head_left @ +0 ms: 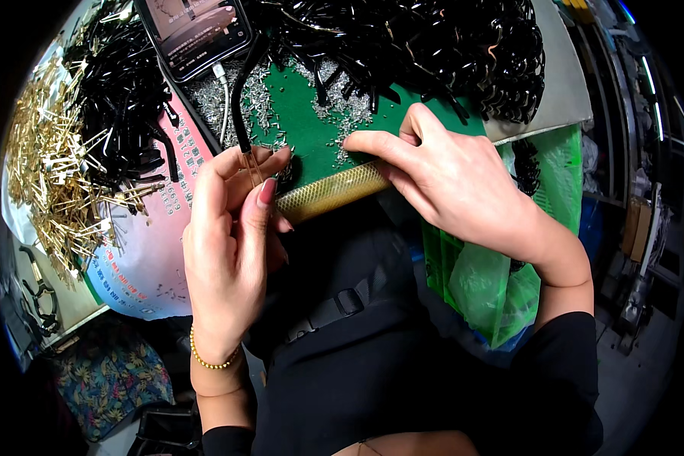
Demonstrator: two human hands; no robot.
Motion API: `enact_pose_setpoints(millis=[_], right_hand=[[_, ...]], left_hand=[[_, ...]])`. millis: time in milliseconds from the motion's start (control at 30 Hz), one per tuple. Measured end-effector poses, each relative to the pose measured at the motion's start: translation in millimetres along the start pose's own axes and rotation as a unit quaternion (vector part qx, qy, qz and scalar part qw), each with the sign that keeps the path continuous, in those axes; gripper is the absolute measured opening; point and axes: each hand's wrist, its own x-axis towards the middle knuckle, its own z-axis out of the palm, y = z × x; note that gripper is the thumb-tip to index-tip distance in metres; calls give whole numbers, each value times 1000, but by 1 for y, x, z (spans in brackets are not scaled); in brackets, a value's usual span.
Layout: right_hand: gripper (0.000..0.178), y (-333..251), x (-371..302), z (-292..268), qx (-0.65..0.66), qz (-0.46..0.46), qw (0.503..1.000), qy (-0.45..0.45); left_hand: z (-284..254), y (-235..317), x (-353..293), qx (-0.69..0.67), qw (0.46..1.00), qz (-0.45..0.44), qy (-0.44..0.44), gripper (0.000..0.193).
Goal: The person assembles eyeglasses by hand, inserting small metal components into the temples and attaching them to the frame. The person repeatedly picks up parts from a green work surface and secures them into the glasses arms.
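My left hand (232,220) is closed in a pinch on a black-sleeved wire lead (241,106). Thin bare copper-coloured wires (254,169) stick out of the sleeve between its thumb and fingers. My right hand (463,178) reaches over a yellow, mesh-patterned roll (334,192) at the near edge of a green work surface (293,99). Its index finger is stretched out with the tip down at small silver metal bits (342,114), and I see nothing held there. The right thumb tip is partly hidden by the hand and roll.
A big heap of black leads (433,45) lies at the back, with another black bunch (114,91) at left. Gold-coloured pins (49,175) pile up beside it. A phone (197,34) with a white cable stands behind my left hand. A green plastic bag (501,281) hangs at right; pliers (38,285) lie far left.
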Motion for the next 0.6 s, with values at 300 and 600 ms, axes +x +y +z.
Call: enact_pose_setpoints(millis=[300,600], right_hand=[[37,2,7,2,30,4,999,-18],[39,0,12,-5,21,15,998,-55]], left_hand=[[-11,-5,-26,11,999,-39,21,24],[-9,0,-27,-26,995,-90,42,24]])
